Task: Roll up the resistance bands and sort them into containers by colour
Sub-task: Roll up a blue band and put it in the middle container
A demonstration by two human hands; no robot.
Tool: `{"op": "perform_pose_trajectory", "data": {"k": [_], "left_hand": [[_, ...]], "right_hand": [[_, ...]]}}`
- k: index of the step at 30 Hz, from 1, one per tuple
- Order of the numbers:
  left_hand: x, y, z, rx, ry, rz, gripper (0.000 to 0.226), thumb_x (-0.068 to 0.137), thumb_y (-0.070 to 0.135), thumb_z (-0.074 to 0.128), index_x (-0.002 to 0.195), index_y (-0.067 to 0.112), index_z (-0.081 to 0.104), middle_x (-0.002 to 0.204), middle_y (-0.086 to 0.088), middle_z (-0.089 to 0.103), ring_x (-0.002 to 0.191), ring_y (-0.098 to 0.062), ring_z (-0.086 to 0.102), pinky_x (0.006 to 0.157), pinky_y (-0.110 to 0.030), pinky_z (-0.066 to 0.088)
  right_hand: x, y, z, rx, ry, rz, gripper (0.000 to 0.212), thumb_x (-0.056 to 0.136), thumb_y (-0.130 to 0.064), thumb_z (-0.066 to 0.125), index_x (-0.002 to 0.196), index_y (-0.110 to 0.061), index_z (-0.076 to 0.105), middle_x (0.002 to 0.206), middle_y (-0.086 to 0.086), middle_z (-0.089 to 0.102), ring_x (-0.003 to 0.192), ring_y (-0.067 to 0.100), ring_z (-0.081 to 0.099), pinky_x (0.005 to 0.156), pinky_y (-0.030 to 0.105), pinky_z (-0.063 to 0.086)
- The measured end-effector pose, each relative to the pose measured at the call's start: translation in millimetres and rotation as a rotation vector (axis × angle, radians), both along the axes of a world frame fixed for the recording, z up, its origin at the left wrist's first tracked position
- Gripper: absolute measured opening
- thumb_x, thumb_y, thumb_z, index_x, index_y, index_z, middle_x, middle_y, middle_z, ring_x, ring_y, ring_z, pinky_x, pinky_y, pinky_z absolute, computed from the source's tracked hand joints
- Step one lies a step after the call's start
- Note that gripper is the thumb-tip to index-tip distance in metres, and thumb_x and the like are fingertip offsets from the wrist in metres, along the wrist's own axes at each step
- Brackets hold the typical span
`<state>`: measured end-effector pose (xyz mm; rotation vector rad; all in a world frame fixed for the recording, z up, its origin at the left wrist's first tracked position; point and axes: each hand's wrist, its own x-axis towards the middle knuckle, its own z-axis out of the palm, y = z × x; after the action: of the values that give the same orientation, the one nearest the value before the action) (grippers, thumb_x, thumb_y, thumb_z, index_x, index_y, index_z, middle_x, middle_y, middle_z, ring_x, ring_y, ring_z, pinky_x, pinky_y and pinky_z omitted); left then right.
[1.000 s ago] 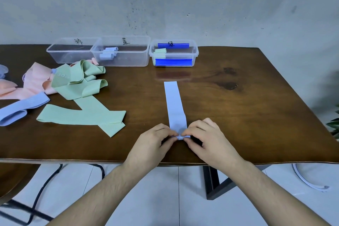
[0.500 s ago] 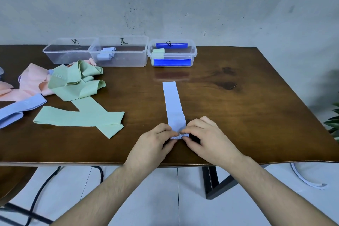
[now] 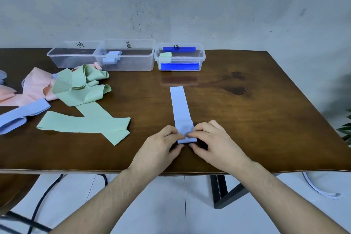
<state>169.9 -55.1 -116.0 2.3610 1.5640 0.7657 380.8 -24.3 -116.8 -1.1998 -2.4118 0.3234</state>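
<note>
Both hands low at the near edge of the surface (image 3: 247, 119): left hand (image 3: 159, 148) and right hand (image 3: 214, 146) pinch the near end of the blue band (image 3: 180, 106), fingers curled on a small roll there. Rest of it lies flat, a smooth matte strip running toward three clear plastic bins (image 3: 125, 55), each with handwritten marker I can't read. Green bands (image 3: 83, 121) lie loose on my left.

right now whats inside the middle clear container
A few rolled light blue bands lie at the left end of the middle container. Its translucent wall blurs their exact count.
</note>
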Motion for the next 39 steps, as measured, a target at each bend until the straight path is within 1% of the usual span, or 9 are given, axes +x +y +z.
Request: {"op": "perform_pose_trajectory", "data": {"k": [5,8,13,19,26,28,33,36,39], "left_hand": [[2,1,-1,0.027,-0.041,0.022,0.018,0.089,0.019,0.072,0.107,0.018,0.075,0.1,0.01,0.063,0.074,0.002,0.043,0.064,0.002,0.033],[1,-1,0,0.045,-0.057,0.005,0.018,0.087,0.016,0.074,0.105,0.017,0.075,0.098,0.009,0.065,0.078,0.006,0.041,0.067,0.006,0.031],[-1,-12,2,0.057,-0.119,-0.03,0.015,0.083,0.014,0.078,0.098,0.015,0.075,0.091,0.012,0.064,0.075,0.018,0.044,0.068,0.005,0.031],[-1,-21,0,-0.008,-0.148,0.014,0.013,0.084,0.022,0.077,0.096,0.021,0.073,0.092,0.016,0.064,0.075,0.013,0.051,0.065,0.001,0.035],[1,-20,1,-0.015,-0.164,0.051,0.011,0.087,0.022,0.074,0.098,0.02,0.074,0.095,0.014,0.064,0.078,0.005,0.053,0.068,-0.001,0.038],[2,-20,0,-0.015,-0.156,0.065,0.011,0.088,0.022,0.074,0.099,0.019,0.075,0.096,0.014,0.065,0.08,0.002,0.054,0.069,0.0,0.038],[2,-19,-2,-0.017,-0.172,0.086,0.015,0.088,0.022,0.073,0.103,0.019,0.074,0.1,0.015,0.059,0.07,0.008,0.05,0.066,-0.001,0.037],[3,-19,-2,-0.003,-0.137,0.065,0.017,0.087,0.022,0.075,0.103,0.02,0.072,0.102,0.014,0.056,0.064,0.007,0.047,0.061,-0.001,0.035],[4,-17,-2,0.023,-0.097,0.068,0.015,0.085,0.021,0.077,0.1,0.018,0.074,0.098,0.012,0.059,0.066,0.001,0.044,0.061,0.003,0.031]], "right_hand": [[-1,1,0,-0.014,0.018,-0.002,0.026,0.098,-0.028,0.064,0.123,-0.025,0.071,0.11,-0.015,0.06,0.099,0.007,0.045,0.09,0.025,0.044],[0,-3,1,-0.01,0.024,0.001,0.025,0.097,-0.028,0.064,0.121,-0.026,0.072,0.107,-0.016,0.061,0.095,0.007,0.047,0.087,0.027,0.046],[4,-15,0,-0.026,0.068,0.009,0.023,0.096,-0.031,0.064,0.118,-0.031,0.071,0.106,-0.021,0.062,0.093,0.008,0.048,0.086,0.023,0.045],[6,-26,2,-0.044,0.108,0.013,0.016,0.093,-0.032,0.065,0.108,-0.034,0.071,0.102,-0.023,0.064,0.093,0.006,0.048,0.083,0.025,0.046],[4,-26,0,-0.021,0.104,-0.036,0.024,0.094,-0.031,0.066,0.117,-0.032,0.071,0.105,-0.023,0.053,0.098,0.008,0.047,0.085,0.018,0.042],[4,-27,0,-0.03,0.094,-0.013,0.026,0.094,-0.028,0.066,0.12,-0.034,0.069,0.107,-0.023,0.053,0.099,0.006,0.048,0.086,0.019,0.042],[3,-22,0,-0.038,0.099,-0.012,0.023,0.094,-0.025,0.067,0.115,-0.035,0.069,0.105,-0.022,0.054,0.095,0.004,0.049,0.085,0.017,0.039],[2,-19,0,-0.041,0.089,-0.015,0.023,0.095,-0.027,0.066,0.117,-0.033,0.07,0.105,-0.021,0.055,0.095,0.006,0.049,0.085,0.022,0.044],[2,-18,-1,-0.036,0.074,-0.029,0.025,0.095,-0.031,0.065,0.119,-0.033,0.07,0.107,-0.021,0.056,0.097,0.006,0.049,0.088,0.028,0.047]]}}
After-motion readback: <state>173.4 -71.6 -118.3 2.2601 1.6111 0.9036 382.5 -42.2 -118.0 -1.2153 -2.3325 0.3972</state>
